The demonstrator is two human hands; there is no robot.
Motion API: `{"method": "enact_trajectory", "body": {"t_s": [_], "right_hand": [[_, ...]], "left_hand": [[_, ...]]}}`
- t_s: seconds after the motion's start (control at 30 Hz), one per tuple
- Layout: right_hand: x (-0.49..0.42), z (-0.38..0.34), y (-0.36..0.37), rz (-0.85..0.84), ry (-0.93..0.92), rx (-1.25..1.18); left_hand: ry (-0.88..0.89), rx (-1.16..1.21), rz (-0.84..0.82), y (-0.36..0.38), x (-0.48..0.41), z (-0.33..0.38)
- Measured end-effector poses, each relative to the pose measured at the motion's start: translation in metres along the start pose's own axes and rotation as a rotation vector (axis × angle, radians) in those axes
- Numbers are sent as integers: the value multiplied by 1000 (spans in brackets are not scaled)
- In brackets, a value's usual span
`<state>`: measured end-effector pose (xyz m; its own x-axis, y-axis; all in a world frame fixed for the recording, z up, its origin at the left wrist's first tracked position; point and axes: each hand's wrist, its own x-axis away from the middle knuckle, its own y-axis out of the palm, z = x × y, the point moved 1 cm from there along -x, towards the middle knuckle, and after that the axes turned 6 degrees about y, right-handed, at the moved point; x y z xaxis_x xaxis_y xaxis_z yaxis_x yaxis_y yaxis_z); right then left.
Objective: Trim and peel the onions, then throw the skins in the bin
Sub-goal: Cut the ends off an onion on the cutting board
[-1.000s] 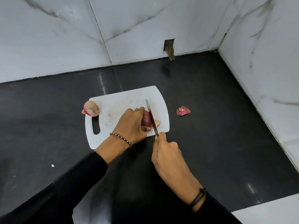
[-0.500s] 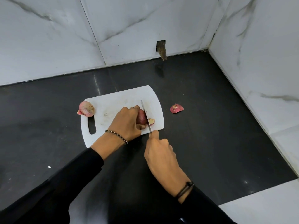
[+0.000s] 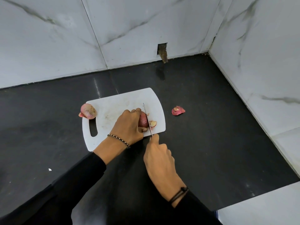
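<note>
Nearly flush with the curled fingers of the left hand (image 3: 128,125), a knife (image 3: 147,119) stands edge-down in a red onion (image 3: 143,121) at the near-right corner of the white cutting board (image 3: 121,101). The left hand clamps the bulb, and the right hand (image 3: 159,159) grasps the handle just off the board's near edge. A severed end (image 3: 153,123) lies beside the blade. Likely hazards are the round bulb rolling under pressure and steering the edge into the thumb, and the second onion (image 3: 88,111), perched on the board's far-left corner, tumbling off. A trimmed scrap (image 3: 178,110) lies right of the board; no bin is visible.
</note>
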<state>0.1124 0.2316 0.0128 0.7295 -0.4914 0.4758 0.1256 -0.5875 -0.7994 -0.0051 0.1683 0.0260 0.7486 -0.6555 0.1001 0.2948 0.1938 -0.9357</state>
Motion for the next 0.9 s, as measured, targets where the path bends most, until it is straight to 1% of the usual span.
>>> {"method": "enact_trajectory", "body": {"t_s": [0.13, 0.37, 0.53, 0.7, 0.77, 0.9], "right_hand": [[-17, -7, 4, 21, -1, -29], [-8, 4, 13, -6, 20, 6], [-10, 6, 13, 44, 5, 101], [-6, 7, 8, 78, -30, 257], [-6, 9, 6, 49, -11, 185], [-9, 17, -1, -37, -12, -164]], "left_hand": [[22, -14, 6, 1, 1, 1], [-9, -27, -70, -9, -2, 3], [6, -14, -69, -7, 1, 0], [-9, 21, -26, -3, 7, -5], [-9, 43, -13, -1, 9, -5], [-8, 92, 14, 4, 12, -8]]}}
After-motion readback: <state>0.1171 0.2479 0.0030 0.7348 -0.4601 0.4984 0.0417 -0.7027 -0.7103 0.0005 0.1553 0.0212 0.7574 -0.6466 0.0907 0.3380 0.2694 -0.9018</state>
